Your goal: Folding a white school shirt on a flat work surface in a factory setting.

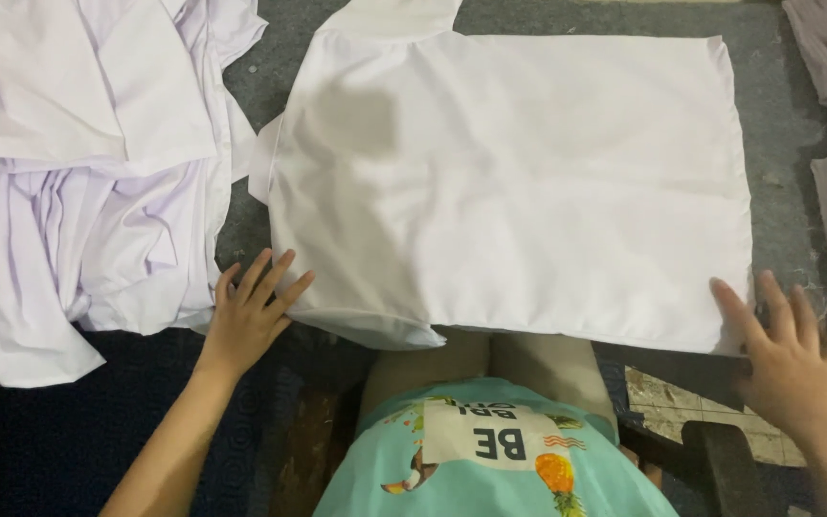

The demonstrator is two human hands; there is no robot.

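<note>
Both hands lie flat and empty, fingers spread: left hand [249, 311] and right hand [785, 352] on the near corners of the white cloth [519, 182] between them. Smoothing looks best pressed evenly outward. A heap [78, 172] sits beyond the left hand.

Grey floor [777, 105] — dark blue mat [40, 440]
</note>
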